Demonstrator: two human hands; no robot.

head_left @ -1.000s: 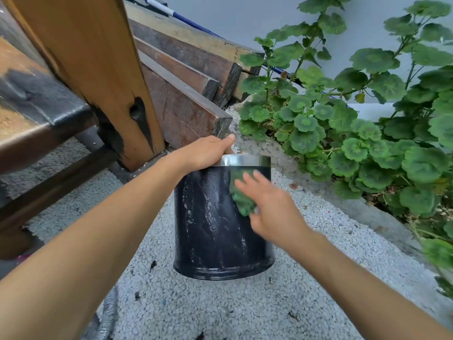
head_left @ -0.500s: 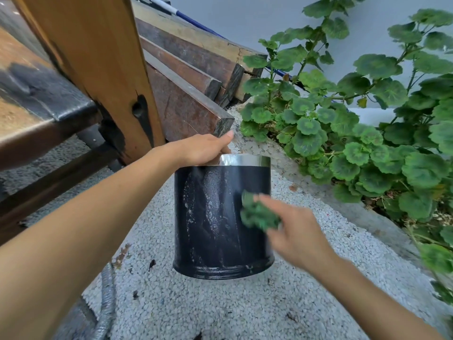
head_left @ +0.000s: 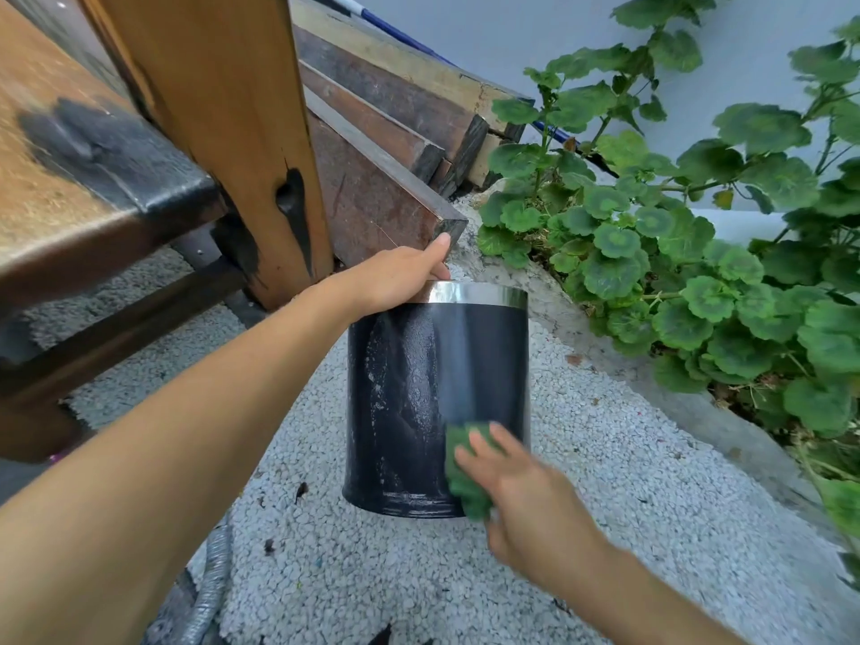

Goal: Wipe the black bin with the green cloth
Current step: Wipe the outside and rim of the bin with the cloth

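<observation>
The black bin [head_left: 419, 393] stands upright on pebbled ground, a cylinder with a shiny metal band around its top. My left hand [head_left: 395, 279] grips that rim at the back left. My right hand [head_left: 526, 495] presses the green cloth [head_left: 465, 472] flat against the bin's lower right side, near the base. The bin's left face looks streaky and wet; the strip above the cloth is smooth and dark.
A wooden bench [head_left: 93, 188] with a thick post [head_left: 232, 109] stands at the left, and stacked timber boards [head_left: 386, 146] lie behind the bin. A leafy green plant [head_left: 675, 272] fills the right side behind a concrete kerb. A grey hose [head_left: 209, 593] lies at the lower left.
My right hand has slid the green cloth down the bin's right side, from just under the metal rim to near the base. My left hand has stayed on the rim.
</observation>
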